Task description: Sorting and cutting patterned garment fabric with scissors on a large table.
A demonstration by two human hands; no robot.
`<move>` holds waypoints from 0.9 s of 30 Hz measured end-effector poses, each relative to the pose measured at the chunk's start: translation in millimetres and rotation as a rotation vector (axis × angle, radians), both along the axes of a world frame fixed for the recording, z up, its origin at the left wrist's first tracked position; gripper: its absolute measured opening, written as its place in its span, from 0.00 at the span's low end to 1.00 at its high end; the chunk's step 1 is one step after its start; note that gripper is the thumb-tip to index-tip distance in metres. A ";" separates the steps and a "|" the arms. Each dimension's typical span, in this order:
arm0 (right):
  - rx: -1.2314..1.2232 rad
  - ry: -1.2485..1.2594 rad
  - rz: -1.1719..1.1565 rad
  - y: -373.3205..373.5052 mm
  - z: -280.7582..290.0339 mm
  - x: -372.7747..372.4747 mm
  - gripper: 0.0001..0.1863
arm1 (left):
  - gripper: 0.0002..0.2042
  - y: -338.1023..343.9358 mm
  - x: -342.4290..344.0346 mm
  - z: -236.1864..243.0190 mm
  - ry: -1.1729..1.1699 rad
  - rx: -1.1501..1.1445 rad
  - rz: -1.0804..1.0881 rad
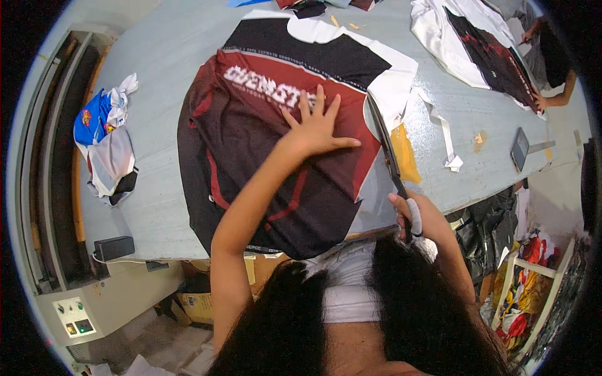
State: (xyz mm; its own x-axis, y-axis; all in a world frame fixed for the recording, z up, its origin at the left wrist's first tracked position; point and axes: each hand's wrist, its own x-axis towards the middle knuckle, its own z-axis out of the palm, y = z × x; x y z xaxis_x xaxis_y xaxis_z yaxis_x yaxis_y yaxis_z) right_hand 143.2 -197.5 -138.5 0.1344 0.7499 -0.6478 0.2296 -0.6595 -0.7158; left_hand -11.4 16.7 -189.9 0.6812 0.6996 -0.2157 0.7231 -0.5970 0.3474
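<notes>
A printed maroon-and-black shirt panel (257, 135) with white fabric along its far and right borders lies on the grey-blue table (153, 188). Fingers spread, my left hand (316, 128) rests flat on the maroon part, just under the white lettering. My right hand (421, 213) grips a pair of long dark scissors (390, 156) by the handles, at the table's near edge. Their blades point away from me along the panel's right side, where the maroon meets the white. Whether the blades are parted is hard to make out. Something pale is wrapped round a right-hand finger.
At the far right, another person's hand (544, 101) touches a second white-and-dark shirt piece (480, 53). A white fabric strip (446, 139), a yellow patch (404, 153) and a phone-like device (519, 150) lie right of the scissors. Crumpled blue-and-white fabric (106, 141) and a black box (114, 249) sit left.
</notes>
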 end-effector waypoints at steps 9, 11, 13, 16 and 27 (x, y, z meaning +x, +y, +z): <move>-0.017 -0.185 0.154 -5.5 10.5 51.3 0.28 | 0.29 -3.5 38.2 48.7 -0.132 -0.005 0.007; 0.027 -0.192 0.199 -9.1 5.9 54.4 0.28 | 0.23 50.8 36.9 42.3 -0.237 0.315 -0.123; 0.043 -0.238 0.206 -9.1 7.0 50.7 0.27 | 0.23 104.1 26.2 26.3 -0.077 0.209 0.113; -0.033 -0.234 0.215 2.0 18.2 43.9 0.29 | 0.27 139.2 -4.6 -19.9 -0.133 0.266 0.533; 0.011 -0.045 0.436 36.9 12.3 76.4 0.26 | 0.29 96.7 5.4 -16.6 -0.382 0.463 -0.014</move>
